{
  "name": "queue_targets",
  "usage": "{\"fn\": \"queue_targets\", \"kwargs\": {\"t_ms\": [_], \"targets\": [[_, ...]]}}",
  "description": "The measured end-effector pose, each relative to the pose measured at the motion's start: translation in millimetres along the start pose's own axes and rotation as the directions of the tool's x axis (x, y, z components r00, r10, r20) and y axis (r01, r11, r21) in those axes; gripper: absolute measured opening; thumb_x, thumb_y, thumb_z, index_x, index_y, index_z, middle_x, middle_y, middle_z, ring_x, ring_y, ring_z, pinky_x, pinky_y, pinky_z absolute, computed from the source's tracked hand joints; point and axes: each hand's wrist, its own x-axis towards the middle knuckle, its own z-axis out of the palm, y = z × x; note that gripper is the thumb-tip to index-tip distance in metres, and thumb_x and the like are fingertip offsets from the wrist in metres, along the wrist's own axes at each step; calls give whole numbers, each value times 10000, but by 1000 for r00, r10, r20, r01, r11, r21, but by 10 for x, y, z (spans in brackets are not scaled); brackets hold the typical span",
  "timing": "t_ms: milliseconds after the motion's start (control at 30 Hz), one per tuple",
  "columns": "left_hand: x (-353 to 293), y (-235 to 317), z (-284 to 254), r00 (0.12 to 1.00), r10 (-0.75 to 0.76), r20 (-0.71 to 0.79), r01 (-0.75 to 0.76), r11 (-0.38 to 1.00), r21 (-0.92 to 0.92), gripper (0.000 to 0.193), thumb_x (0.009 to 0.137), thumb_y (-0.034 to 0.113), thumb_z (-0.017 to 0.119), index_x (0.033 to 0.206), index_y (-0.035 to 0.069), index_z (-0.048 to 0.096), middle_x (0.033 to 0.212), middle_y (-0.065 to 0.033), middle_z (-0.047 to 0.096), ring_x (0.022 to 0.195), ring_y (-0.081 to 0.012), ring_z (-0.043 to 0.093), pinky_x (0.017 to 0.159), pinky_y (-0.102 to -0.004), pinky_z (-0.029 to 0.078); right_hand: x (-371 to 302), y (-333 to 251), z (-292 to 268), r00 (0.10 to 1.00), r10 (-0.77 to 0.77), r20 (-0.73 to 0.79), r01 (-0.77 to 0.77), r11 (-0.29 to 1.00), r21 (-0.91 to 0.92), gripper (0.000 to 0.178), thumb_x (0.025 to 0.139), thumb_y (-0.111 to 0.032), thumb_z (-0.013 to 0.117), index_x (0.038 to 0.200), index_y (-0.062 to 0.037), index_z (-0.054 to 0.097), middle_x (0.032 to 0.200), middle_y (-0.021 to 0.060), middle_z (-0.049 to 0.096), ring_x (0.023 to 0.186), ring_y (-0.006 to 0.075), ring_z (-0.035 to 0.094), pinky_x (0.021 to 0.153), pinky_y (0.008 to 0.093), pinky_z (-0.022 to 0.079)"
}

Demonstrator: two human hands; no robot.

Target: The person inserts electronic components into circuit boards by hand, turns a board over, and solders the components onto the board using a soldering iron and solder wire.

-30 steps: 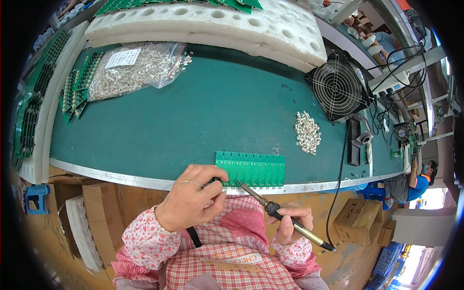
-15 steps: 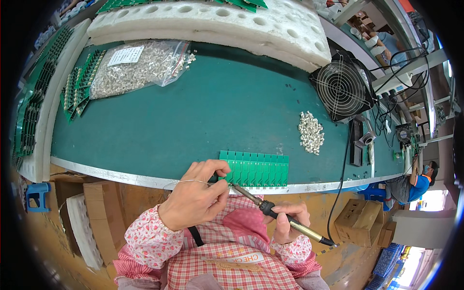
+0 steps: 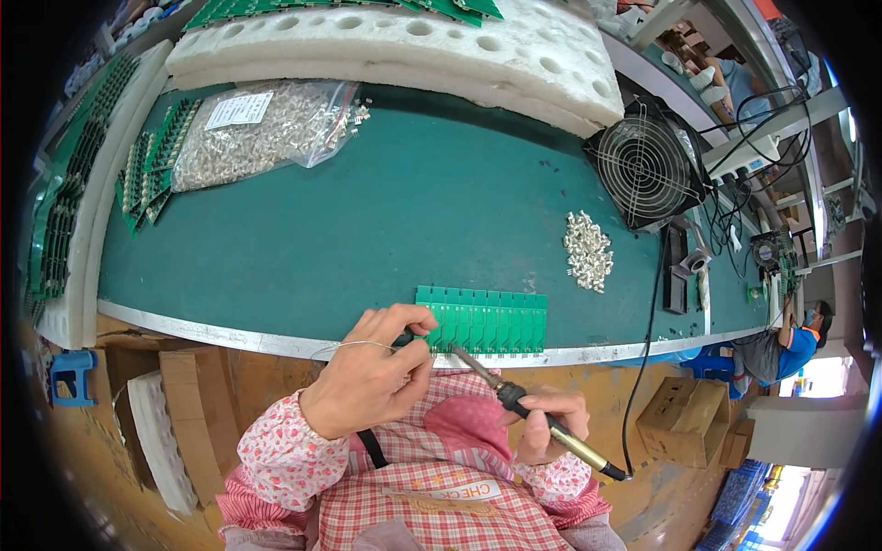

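A green circuit board panel (image 3: 496, 321), split into several narrow strips, lies at the table's near edge. My right hand (image 3: 551, 413) is closed round a soldering iron (image 3: 579, 447) with a black grip and brass-coloured handle. The iron's tip meets the panel's near edge, left of its middle. Beside the panel's left end, my left hand (image 3: 372, 372) is closed on a thin solder wire (image 3: 342, 346) looping over its back. A small dark piece (image 3: 402, 338) shows between its fingers; its kind is unclear. The wire's working end is hidden by my fingers.
A pile of small metal parts (image 3: 588, 253) lies right of the panel, before a black fan (image 3: 643, 165). A plastic bag of similar parts (image 3: 266, 138) rests far left beside stacked boards (image 3: 152, 165). White foam (image 3: 395, 55) spans the back. The iron's cable (image 3: 648, 354) hangs over the table's edge.
The soldering iron's tip has moved slightly right along the panel's near edge. My left hand keeps its place and hold.
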Motion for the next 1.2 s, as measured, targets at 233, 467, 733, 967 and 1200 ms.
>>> {"fn": "queue_targets", "kwargs": {"t_ms": [233,467,733,967,1200], "targets": [[-68,74,-70,995,67,-75,-64,997,45,150,682,50,682,717,56,537,1019,-88,562,882,-260,552,738,-378,429,71,-4,-82,992,-119,-33,111,975,-194,199,740,-49,683,936,-32,654,657,78,627,519,189,564,474,289,438],[-275,323,-104,989,150,-14,-145,976,162,172,686,143,708,769,128,558,922,-8,593,840,-197,550,722,-358,368,249,-112,187,929,-153,338,274,897,-348,306,638,-128,779,932,-171,707,766,25,503,688,209,556,570,320,423],[-257,122,-222,996,7,-91,-4,999,42,188,723,112,731,724,114,543,828,4,630,795,-183,584,731,-350,355,202,-73,46,958,-146,247,224,918,-327,217,706,-80,732,917,-107,687,732,41,526,633,210,563,532,306,442],[-192,-57,-175,996,8,-94,0,996,91,188,735,76,689,681,110,512,973,30,671,917,-152,614,820,-376,335,135,-28,42,998,-50,39,45,992,119,128,834,-58,571,841,62,613,625,106,648,490,169,627,449,257,497],[-194,-57,-142,995,-10,-98,19,996,92,251,698,46,685,609,112,460,988,15,681,927,-165,617,841,-408,316,151,-53,76,994,-15,111,8,998,63,254,923,-233,510,867,12,550,537,98,587,456,175,587,445,278,464]]}}
